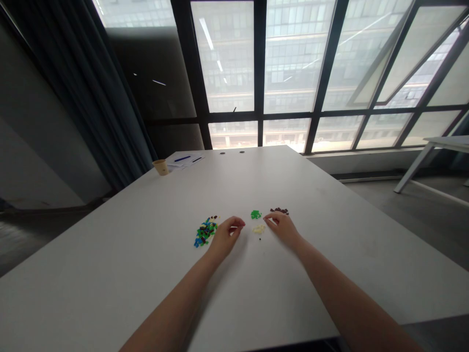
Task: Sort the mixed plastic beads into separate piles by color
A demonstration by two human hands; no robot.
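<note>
My left hand point(227, 233) is over the table beside a mixed pile of small blue, green, dark and yellow pieces point(205, 231). Its thumb and fingertips are pinched together; whatever they hold is too small to make out. My right hand point(281, 227) has its thumb and forefinger close together, between a green pile point(255, 214) and a dark brown pile point(280, 210) partly behind the hand. Something tiny and pale may be at its fingertips. Between the hands lies a pale yellow pile point(258, 229), with one small dark piece point(260, 239) just below it.
Both hands are above a large white table point(286, 181). A paper cup point(160, 167) stands at its far left edge, beside papers point(175, 164) with a blue pen point(182, 159) and a dark pen point(197, 159). Another white table point(449, 142) is at the right.
</note>
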